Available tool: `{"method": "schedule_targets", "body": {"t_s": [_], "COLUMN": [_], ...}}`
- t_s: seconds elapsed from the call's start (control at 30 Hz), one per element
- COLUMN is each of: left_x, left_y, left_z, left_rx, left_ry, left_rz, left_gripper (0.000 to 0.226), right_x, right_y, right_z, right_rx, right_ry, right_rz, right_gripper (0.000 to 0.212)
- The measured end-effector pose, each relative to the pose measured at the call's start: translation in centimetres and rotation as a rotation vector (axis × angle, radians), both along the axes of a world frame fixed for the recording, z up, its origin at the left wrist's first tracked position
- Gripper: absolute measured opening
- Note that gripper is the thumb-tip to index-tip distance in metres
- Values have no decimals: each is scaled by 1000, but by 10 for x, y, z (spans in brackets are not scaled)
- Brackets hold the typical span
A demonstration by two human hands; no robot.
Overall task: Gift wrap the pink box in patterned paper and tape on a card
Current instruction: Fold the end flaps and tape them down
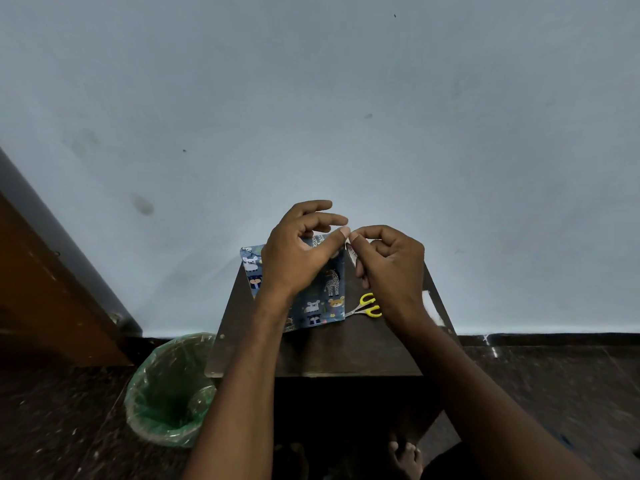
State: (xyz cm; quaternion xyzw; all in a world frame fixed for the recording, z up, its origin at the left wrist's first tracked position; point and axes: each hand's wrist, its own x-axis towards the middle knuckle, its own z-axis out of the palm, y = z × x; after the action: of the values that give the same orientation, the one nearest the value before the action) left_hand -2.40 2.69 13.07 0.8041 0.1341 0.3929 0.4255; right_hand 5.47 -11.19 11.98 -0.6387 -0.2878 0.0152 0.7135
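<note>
Wrapped box (325, 292) flat on the surface (360, 344), just left of the yellow scissors (370, 305). Left hand (298, 251) above box, fingers loosely spread, thumb meeting right hand (388, 261), curled fingertips pinching; probably clear tape, too faint to confirm.

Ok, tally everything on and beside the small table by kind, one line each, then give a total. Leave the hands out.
Parcel in patterned paper: 1
Yellow-handled scissors: 1
Table: 1
Bin with green liner: 1
Total: 4
The pink box itself is not visible, and something small near the right hand's fingertips is too unclear to count.
</note>
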Motion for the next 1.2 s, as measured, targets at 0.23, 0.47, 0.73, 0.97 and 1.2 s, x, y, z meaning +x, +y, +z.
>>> {"method": "schedule_targets", "body": {"t_s": [0.23,0.47,0.73,0.97,1.2], "left_x": [-1,2,0,-7,-10], "left_y": [5,1,1,-3,-2], "left_z": [3,5,8,13,16], "left_rx": [-110,-168,-278,-244,-261], "left_ry": [-30,-43,-45,58,112], "left_rz": [-90,-30,-13,-91,-121], "left_gripper": [6,6,7,9,20], "right_x": [-6,-10,7,6,8], "right_y": [5,4,8,9,6], "right_z": [0,6,4,-4,-7], "right_rx": [36,-63,-340,-243,-272], "right_ry": [35,-9,-123,86,-9], "right_rz": [31,29,-19,65,-61], "right_gripper": [15,13,46,75,41]}}
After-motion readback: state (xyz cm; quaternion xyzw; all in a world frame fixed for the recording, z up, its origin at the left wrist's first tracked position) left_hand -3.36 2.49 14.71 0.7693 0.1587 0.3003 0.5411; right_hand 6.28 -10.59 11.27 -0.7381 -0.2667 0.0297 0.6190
